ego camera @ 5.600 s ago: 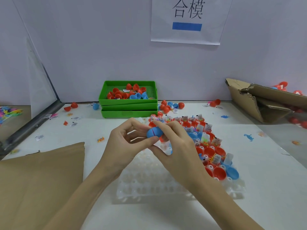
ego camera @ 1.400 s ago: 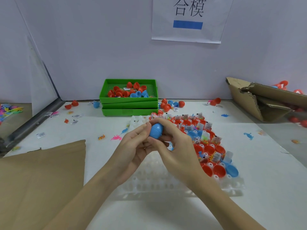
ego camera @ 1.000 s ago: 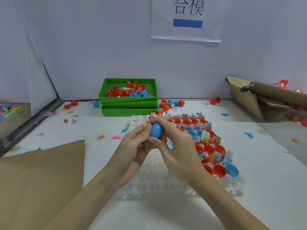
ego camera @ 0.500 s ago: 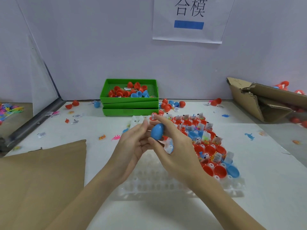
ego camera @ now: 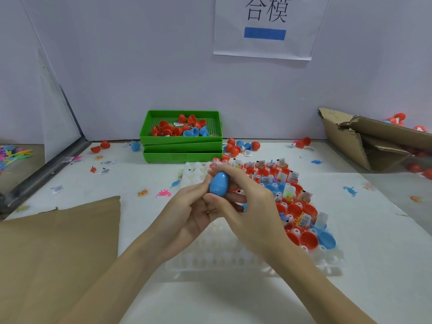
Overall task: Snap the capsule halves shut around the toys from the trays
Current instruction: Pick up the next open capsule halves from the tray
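Observation:
A blue egg-shaped capsule (ego camera: 218, 184) stands upright between my hands, closed with no gap showing. My right hand (ego camera: 247, 206) curls its thumb and fingers round it from the right. My left hand (ego camera: 189, 210) holds its lower left side with thumb and fingertips. Below the hands lies a clear plastic tray (ego camera: 233, 256); its right part holds several red (ego camera: 308, 239) and blue (ego camera: 327, 239) capsule halves with small bagged toys (ego camera: 304, 219) in them. The tray's left cells look bare.
Stacked green trays (ego camera: 182, 152) with loose red and blue halves stand at the back. A brown cardboard sheet (ego camera: 56, 249) lies at the left, and a torn carton (ego camera: 374, 141) at the right. Small toy dinosaurs (ego camera: 163, 193) and labels are scattered on the white table.
The red and blue pieces seen between my fingers earlier are now one closed blue egg. Over the last second it turned more upright and rose slightly.

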{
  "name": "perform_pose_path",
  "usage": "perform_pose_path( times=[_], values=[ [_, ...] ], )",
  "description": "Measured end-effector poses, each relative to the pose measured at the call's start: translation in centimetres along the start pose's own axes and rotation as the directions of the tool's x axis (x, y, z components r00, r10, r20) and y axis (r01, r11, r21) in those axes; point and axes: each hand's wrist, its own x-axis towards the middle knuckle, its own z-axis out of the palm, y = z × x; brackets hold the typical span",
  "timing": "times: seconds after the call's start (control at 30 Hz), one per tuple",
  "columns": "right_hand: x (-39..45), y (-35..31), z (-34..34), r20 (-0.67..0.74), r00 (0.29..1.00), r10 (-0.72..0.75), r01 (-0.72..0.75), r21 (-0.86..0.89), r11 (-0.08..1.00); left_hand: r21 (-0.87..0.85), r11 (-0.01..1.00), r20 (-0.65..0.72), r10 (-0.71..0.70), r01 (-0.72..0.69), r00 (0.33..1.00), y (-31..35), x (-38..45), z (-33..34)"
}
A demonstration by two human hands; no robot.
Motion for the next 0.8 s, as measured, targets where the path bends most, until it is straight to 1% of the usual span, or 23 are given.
perform_pose_path(
  times=[0.07,0.13,0.2,0.23,0.27,0.33,0.4,0.43,0.53,0.8],
  values=[
    [0.01,0.15,-0.13,-0.001,1.000,-0.007,0.006,-0.060,0.998,0.014,1.000,-0.045,-0.007,0.008,0.999,0.04,0.00,0.15],
    [0.04,0.27,-0.35,0.014,0.999,-0.029,0.031,-0.196,0.980,0.132,0.991,-0.101,0.037,-0.024,0.994,-0.02,0.01,0.15],
    [0.04,0.50,-0.56,0.032,0.998,-0.048,0.056,-0.320,0.946,0.238,0.970,-0.100,0.082,-0.056,0.992,0.04,-0.03,0.17],
    [0.04,0.55,-0.62,0.034,0.998,-0.050,0.059,-0.340,0.939,0.248,0.967,-0.082,0.076,-0.053,0.994,0.07,-0.08,0.15],
    [0.02,0.52,-0.62,0.035,0.998,-0.049,0.057,-0.327,0.943,0.223,0.974,-0.059,0.050,-0.036,0.997,0.07,-0.13,0.13],
    [-0.02,0.29,-0.47,0.029,0.998,-0.057,0.063,-0.265,0.962,0.106,0.994,-0.026,-0.010,0.012,1.000,0.16,-0.27,0.27],
    [-0.06,0.00,-0.28,0.018,0.997,-0.074,0.076,-0.220,0.973,0.000,0.999,-0.012,-0.041,0.041,0.999,0.11,-0.32,0.36],
    [-0.09,-0.14,-0.21,0.018,0.997,-0.076,0.078,-0.199,0.977,-0.025,0.999,-0.010,-0.046,0.046,0.999,0.06,-0.35,0.41],
    [-0.09,-0.24,-0.27,0.033,0.997,-0.069,0.074,-0.182,0.980,-0.043,0.998,-0.005,-0.047,0.047,0.999,-0.10,-0.31,0.45],
    [0.16,0.03,-0.66,0.053,0.996,-0.070,0.082,-0.265,0.961,-0.025,0.998,-0.003,-0.053,0.053,0.999,-0.59,-0.11,0.77]
  ],
)
